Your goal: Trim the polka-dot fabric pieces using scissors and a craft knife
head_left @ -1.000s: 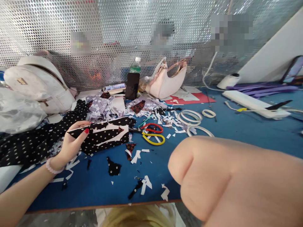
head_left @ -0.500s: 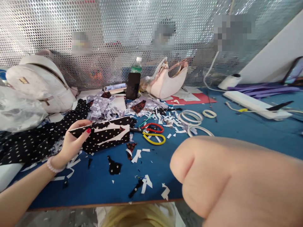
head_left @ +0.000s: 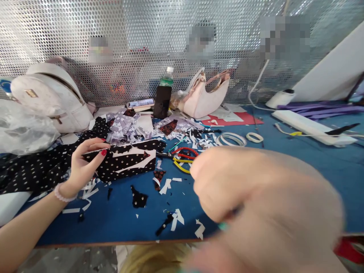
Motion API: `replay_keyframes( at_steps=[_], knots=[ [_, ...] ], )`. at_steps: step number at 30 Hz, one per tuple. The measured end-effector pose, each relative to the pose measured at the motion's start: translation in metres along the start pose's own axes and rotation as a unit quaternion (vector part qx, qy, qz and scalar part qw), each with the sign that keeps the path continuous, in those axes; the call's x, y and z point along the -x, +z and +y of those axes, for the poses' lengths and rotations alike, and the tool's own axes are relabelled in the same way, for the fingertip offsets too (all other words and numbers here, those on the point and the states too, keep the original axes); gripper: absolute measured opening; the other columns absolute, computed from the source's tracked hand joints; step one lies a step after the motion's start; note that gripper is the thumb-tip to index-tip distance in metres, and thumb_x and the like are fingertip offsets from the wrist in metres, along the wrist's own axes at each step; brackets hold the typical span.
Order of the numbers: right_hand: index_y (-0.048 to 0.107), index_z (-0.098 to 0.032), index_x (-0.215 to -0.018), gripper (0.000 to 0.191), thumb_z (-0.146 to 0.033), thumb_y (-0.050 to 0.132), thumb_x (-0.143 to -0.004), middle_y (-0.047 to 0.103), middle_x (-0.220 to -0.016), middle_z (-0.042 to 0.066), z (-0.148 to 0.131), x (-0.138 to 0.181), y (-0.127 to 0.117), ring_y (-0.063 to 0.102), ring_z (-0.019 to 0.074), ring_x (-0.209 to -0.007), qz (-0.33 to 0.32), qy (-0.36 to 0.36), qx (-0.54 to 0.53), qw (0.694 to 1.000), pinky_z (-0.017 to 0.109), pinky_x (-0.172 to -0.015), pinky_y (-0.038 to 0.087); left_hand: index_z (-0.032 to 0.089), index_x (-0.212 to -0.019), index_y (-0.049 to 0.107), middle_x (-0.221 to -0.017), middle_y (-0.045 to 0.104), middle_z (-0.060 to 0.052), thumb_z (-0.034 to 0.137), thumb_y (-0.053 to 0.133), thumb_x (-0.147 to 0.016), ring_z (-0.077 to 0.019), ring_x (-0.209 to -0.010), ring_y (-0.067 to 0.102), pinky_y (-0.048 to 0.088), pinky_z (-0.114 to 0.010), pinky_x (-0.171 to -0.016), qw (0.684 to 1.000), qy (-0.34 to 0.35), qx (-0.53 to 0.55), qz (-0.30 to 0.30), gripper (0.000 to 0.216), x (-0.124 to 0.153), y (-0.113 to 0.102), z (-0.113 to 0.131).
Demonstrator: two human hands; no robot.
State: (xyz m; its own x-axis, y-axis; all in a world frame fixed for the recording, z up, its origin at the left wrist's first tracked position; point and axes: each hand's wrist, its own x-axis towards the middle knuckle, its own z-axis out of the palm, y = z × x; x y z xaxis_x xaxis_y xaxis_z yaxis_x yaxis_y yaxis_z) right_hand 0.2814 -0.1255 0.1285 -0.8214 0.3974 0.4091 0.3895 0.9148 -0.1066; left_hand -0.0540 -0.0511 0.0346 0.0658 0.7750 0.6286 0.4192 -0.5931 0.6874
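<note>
My left hand (head_left: 82,167) pinches the left tip of a black polka-dot fabric piece (head_left: 125,161) backed with white paper, which lies on the blue table (head_left: 298,159). The thumb with a red nail presses on top of it. A bead bracelet circles that wrist. My right hand (head_left: 256,204) fills the lower right very close to the camera, blurred, with its fingers indistinct. Scissors with red and yellow handles (head_left: 183,155) lie just right of the fabric piece, partly behind my right hand. Paper and fabric scraps (head_left: 167,185) are strewn around.
A white backpack (head_left: 54,96) and a plastic bag (head_left: 22,131) sit at the left. A phone (head_left: 140,103), a bottle (head_left: 166,81) and a pink handbag (head_left: 204,96) stand against the perforated screen. Tape rings (head_left: 231,139) and a white power strip (head_left: 309,127) lie to the right.
My right hand has swung left and nearer the camera, now blurred and covering part of the scissors and some rings. My left hand keeps its hold on the fabric.
</note>
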Motion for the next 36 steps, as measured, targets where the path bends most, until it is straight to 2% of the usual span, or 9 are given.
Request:
replay_keyframes(
  at_steps=[2,3,5,8,12,17,23,30,36],
  knots=[
    [0.061,-0.038,-0.127,0.048,-0.028,0.024,-0.098,0.071,-0.076,-0.004,0.008,-0.019,-0.008,0.056,0.0073,-0.056,-0.078,-0.049,-0.06,0.994,0.023,-0.056,0.044,0.018,-0.093,0.071,-0.093,0.076,-0.003,0.028,0.068,-0.083,-0.0174,-0.088,0.071,0.058,-0.03,-0.086,0.999,0.017,-0.026,-0.014,0.014,-0.003,-0.003,0.003],
    [0.059,-0.035,-0.13,0.048,-0.025,0.024,-0.098,0.072,-0.081,-0.003,0.013,-0.028,-0.008,0.055,0.008,-0.058,-0.076,-0.038,-0.069,0.994,0.024,-0.06,0.045,0.019,-0.089,0.072,-0.093,0.076,-0.003,0.028,0.067,-0.083,-0.0176,-0.088,0.072,0.059,-0.03,-0.084,0.999,0.022,-0.032,-0.023,0.012,-0.005,-0.005,0.004],
    [0.056,-0.028,-0.134,0.044,-0.022,0.031,-0.098,0.071,-0.09,0.001,0.024,-0.042,0.001,0.056,0.0104,-0.066,-0.051,-0.026,-0.054,0.997,0.026,-0.065,0.046,0.019,-0.087,0.073,-0.091,0.077,-0.003,0.025,0.067,-0.082,-0.0174,-0.086,0.072,0.06,-0.029,-0.082,0.998,0.029,-0.036,-0.038,0.01,-0.007,-0.007,0.006],
    [0.06,-0.018,-0.126,0.036,-0.019,0.04,-0.097,0.066,-0.096,0.007,0.04,-0.055,0.025,0.058,0.0162,-0.079,0.018,0.003,0.012,1.0,0.03,-0.071,0.046,0.019,-0.089,0.073,-0.093,0.077,-0.002,0.021,0.066,-0.082,-0.0163,-0.085,0.072,0.061,-0.028,-0.082,0.997,0.046,-0.042,-0.049,0.011,-0.007,-0.008,0.007],
    [0.061,-0.013,-0.12,0.03,-0.021,0.044,-0.097,0.063,-0.109,0.013,0.051,-0.065,0.053,0.057,0.021,-0.094,0.028,0.034,0.026,0.999,0.034,-0.079,0.045,0.018,-0.102,0.069,-0.094,0.077,-0.002,0.017,0.066,-0.083,-0.0146,-0.086,0.073,0.061,-0.026,-0.084,0.996,0.069,-0.02,-0.056,0.019,-0.003,-0.005,0.009],
    [0.062,-0.014,-0.114,0.028,-0.029,0.043,-0.1,0.068,-0.097,0.009,0.047,-0.071,0.067,0.06,0.0185,-0.083,-0.029,0.085,0.007,0.996,0.033,-0.074,0.041,0.018,-0.111,0.064,-0.093,0.077,-0.003,0.015,0.064,-0.084,-0.0152,-0.084,0.074,0.062,-0.026,-0.08,0.989,0.126,-0.052,-0.054,0.027,0.001,-0.003,0.015],
    [0.062,-0.014,-0.102,0.028,-0.023,0.035,-0.101,0.069,-0.089,0.007,0.04,-0.075,0.076,0.055,0.0133,-0.07,-0.037,0.09,0.002,0.995,0.029,-0.066,0.037,0.028,-0.107,0.067,-0.092,0.075,0.0,0.011,0.062,-0.075,-0.0186,-0.081,0.072,0.061,-0.032,-0.074,0.929,0.333,-0.157,-0.05,0.036,-0.008,-0.009,0.015],
    [0.061,-0.014,-0.105,0.026,-0.018,0.035,-0.099,0.067,-0.089,0.007,0.041,-0.076,0.082,0.052,0.0135,-0.071,-0.029,0.088,0.01,0.996,0.028,-0.065,0.035,0.03,-0.105,0.07,-0.088,0.076,0.001,0.006,0.064,-0.07,-0.0212,-0.083,0.073,0.062,-0.033,-0.075,0.891,0.401,-0.204,-0.063,0.043,-0.013,-0.014,0.012],
    [0.06,-0.014,-0.107,0.026,-0.018,0.035,-0.099,0.068,-0.089,0.007,0.042,-0.077,0.083,0.053,0.0143,-0.073,-0.026,0.085,0.028,0.996,0.029,-0.065,0.034,0.033,-0.108,0.072,-0.102,0.076,0.0,0.009,0.065,-0.074,-0.0228,-0.093,0.073,0.061,-0.034,-0.084,0.882,0.402,-0.221,-0.112,0.042,-0.013,-0.019,0.008]
  ],
)
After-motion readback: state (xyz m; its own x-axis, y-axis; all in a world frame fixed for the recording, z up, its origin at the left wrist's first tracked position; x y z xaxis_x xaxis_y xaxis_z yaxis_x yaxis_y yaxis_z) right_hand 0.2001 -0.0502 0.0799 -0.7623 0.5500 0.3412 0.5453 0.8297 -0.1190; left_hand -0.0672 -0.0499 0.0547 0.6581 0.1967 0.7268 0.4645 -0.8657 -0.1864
